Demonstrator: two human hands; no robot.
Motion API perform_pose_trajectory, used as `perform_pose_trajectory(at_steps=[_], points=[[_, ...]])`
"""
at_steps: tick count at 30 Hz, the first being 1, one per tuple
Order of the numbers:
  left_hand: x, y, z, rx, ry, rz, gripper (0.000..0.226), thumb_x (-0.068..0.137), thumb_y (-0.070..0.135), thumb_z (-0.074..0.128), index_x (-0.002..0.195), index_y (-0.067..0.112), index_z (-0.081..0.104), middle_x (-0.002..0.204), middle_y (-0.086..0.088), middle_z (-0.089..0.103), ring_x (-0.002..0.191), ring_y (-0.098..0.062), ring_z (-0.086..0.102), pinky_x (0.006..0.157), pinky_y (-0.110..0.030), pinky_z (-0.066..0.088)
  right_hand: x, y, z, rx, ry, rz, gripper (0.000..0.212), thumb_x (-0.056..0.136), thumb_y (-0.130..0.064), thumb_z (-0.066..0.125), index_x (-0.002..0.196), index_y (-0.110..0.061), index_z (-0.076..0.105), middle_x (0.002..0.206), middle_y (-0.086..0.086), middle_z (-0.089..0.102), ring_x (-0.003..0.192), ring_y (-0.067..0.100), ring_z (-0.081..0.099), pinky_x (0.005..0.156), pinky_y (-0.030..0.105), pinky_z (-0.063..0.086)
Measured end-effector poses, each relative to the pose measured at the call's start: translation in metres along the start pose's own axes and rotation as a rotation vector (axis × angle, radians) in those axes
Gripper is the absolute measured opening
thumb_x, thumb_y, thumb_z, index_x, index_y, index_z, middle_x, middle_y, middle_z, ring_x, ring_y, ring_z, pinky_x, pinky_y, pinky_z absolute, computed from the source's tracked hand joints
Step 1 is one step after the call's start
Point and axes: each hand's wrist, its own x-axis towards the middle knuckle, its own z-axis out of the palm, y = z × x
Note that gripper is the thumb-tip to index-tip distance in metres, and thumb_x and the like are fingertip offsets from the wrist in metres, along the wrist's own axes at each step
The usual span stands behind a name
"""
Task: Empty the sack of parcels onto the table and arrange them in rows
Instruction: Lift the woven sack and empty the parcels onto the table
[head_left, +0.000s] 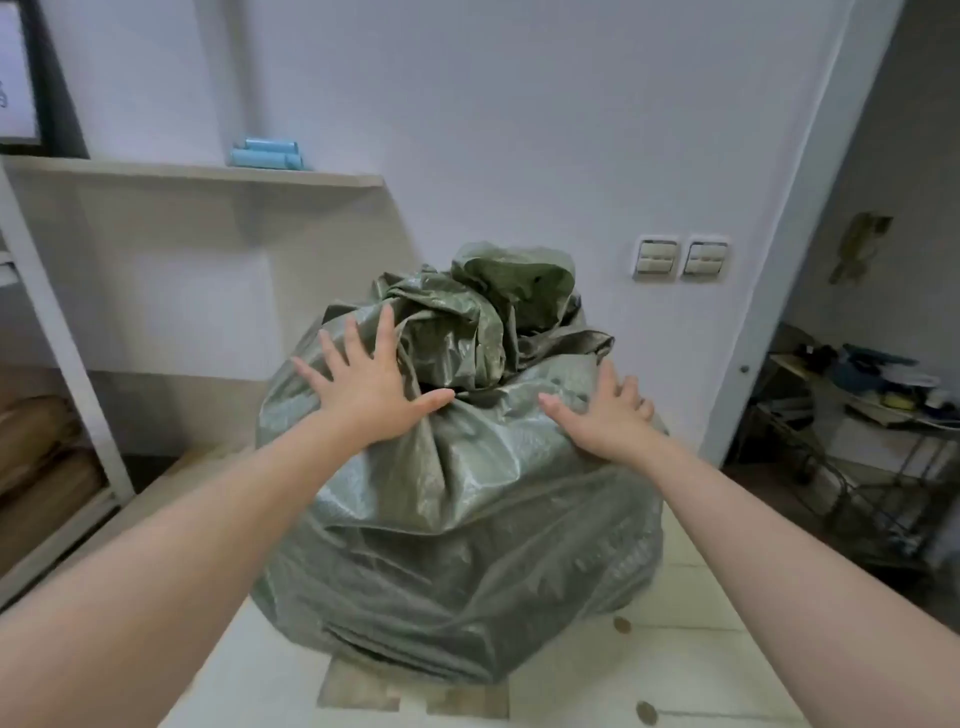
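Sack (457, 519): grey-green, shiny woven plastic, bulging full, upright in the middle of the tabletop (701, 649), base close to the near edge.
Sack neck (498, 306): bunched and crumpled at the top, flopping toward the far side; tied or merely twisted, cannot tell.
Contents: hidden by the sack's skin; only angular bulges showing low on the near side.
Left hand (371, 395): flat on the upper left shoulder of the sack, fingers spread wide and straight, thumb stretched right toward the base of the neck; pressing, not gripping.
Right hand (605, 415): resting on the upper right shoulder, thumb pointing left toward the neck, fingers close together and bending over the curve of the sack; no fold of fabric visibly pinched.
Arms: both bare, reaching in from the near corners, one on each side of the sack.
Tabletop surface: pale planks with dark knots at near right; a worn brownish patch at the near edge, just under the sack's base.
Shelf (197, 174): on the far left wall, carrying a small stack of light blue rolls (267, 154).
Wall switches (680, 257): two, side by side, on the far wall right of the sack neck.
Cart (857, 415): beyond the wall edge at right, metal frame, cluttered with blurred items.
Boxes (41, 441): brown cardboard, low on the left, behind a white frame.
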Motion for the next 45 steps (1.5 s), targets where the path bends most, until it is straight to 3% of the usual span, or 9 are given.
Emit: perform_pose_trajectory(at_steps=[5, 11, 18, 21, 26, 31, 37, 42, 45], points=[[-0.003, -0.006, 0.007, -0.045, -0.067, -0.078, 0.126, 0.064, 0.092, 0.041, 0.147, 0.031, -0.031, 0.162, -0.012, -0.008, 0.147, -0.042, -0.006, 0.109, -0.072, -0.001, 0.001, 0.003, 0.022, 0.041, -0.018, 0.132, 0.114, 0.078, -0.084, 0.042, 0.155, -0.025, -0.018, 0.163, 0.019, -0.010, 0.148, 0.047, 0.002, 0.119, 0.055, 0.011], [-0.003, -0.003, 0.014, -0.049, -0.024, -0.085, 0.129, 0.070, 0.080, 0.056, 0.148, 0.022, -0.029, 0.153, -0.012, 0.032, 0.140, -0.038, 0.027, 0.111, -0.070, 0.007, 0.005, 0.001, 0.045, 0.010, -0.067, 0.106, 0.117, 0.076, -0.083, 0.046, 0.156, -0.018, -0.009, 0.158, 0.017, 0.027, 0.141, 0.040, 0.032, 0.116, 0.052, 0.026], [0.008, -0.013, 0.017, 0.006, -0.003, -0.051, 0.121, 0.074, 0.071, 0.063, 0.154, 0.020, -0.012, 0.143, -0.012, 0.044, 0.138, -0.036, 0.031, 0.113, -0.067, 0.012, -0.003, -0.005, 0.054, 0.003, 0.027, 0.325, 0.119, 0.080, -0.072, 0.058, 0.155, -0.009, -0.009, 0.159, 0.027, 0.002, 0.144, 0.047, 0.013, 0.114, 0.048, 0.026], [0.015, -0.012, 0.015, 0.063, 0.067, -0.025, 0.111, 0.074, 0.077, 0.056, 0.155, 0.028, -0.001, 0.144, -0.020, 0.033, 0.136, -0.039, 0.026, 0.114, -0.066, 0.010, -0.001, -0.007, 0.056, 0.059, 0.036, 0.336, 0.119, 0.079, -0.070, 0.062, 0.155, -0.009, -0.007, 0.158, 0.027, 0.009, 0.142, 0.045, 0.020, 0.111, 0.047, 0.030], [0.027, 0.004, 0.012, -0.093, 0.117, 0.027, 0.131, 0.061, 0.089, 0.052, 0.149, 0.031, -0.026, 0.159, -0.020, -0.007, 0.146, -0.042, -0.010, 0.112, -0.064, -0.008, 0.004, -0.013, 0.054, 0.101, 0.082, 0.303, 0.115, 0.082, -0.069, 0.058, 0.155, -0.019, -0.016, 0.162, 0.019, -0.014, 0.145, 0.048, 0.006, 0.112, 0.054, 0.029], [0.045, 0.023, 0.009, -0.091, 0.089, 0.071, 0.142, 0.052, 0.094, 0.050, 0.144, 0.029, -0.036, 0.157, -0.024, -0.022, 0.143, -0.045, -0.020, 0.112, -0.066, -0.010, 0.011, -0.009, 0.047, 0.077, 0.086, 0.398, 0.126, 0.076, -0.075, 0.061, 0.153, -0.021, -0.023, 0.159, 0.021, -0.025, 0.145, 0.052, -0.005, 0.113, 0.062, 0.022], [0.060, 0.044, 0.014, -0.106, -0.047, 0.047, 0.151, 0.045, 0.097, 0.050, 0.141, 0.025, -0.040, 0.157, -0.028, -0.015, 0.146, -0.045, -0.002, 0.111, -0.065, -0.007, 0.044, 0.008, 0.057, 0.393, -0.032, 0.419, 0.150, 0.060, -0.077, 0.072, 0.149, -0.008, -0.026, 0.157, 0.018, 0.026, 0.142, 0.038, 0.030, 0.112, 0.051, 0.035], [0.070, 0.054, 0.022, -0.050, 0.042, 0.006, 0.153, 0.049, 0.091, 0.060, 0.143, 0.020, -0.039, 0.157, -0.029, -0.013, 0.141, -0.045, 0.024, 0.113, -0.054, 0.018, 0.064, 0.007, 0.062, 0.443, 0.013, 0.477, 0.159, 0.029, -0.079, 0.078, 0.149, -0.004, 0.007, 0.142, 0.020, 0.042, 0.129, 0.038, 0.045, 0.104, 0.051, 0.044], [0.085, 0.051, 0.027, 0.013, 0.019, -0.020, 0.156, 0.049, 0.089, 0.063, 0.142, 0.018, -0.039, 0.156, -0.025, 0.018, 0.133, -0.039, 0.037, 0.106, -0.051, 0.028, 0.088, 0.024, 0.072, 0.465, -0.027, 0.501, 0.180, 0.002, -0.085, 0.076, 0.151, -0.002, 0.020, 0.142, 0.015, 0.047, 0.126, 0.035, 0.051, 0.100, 0.049, 0.049]])
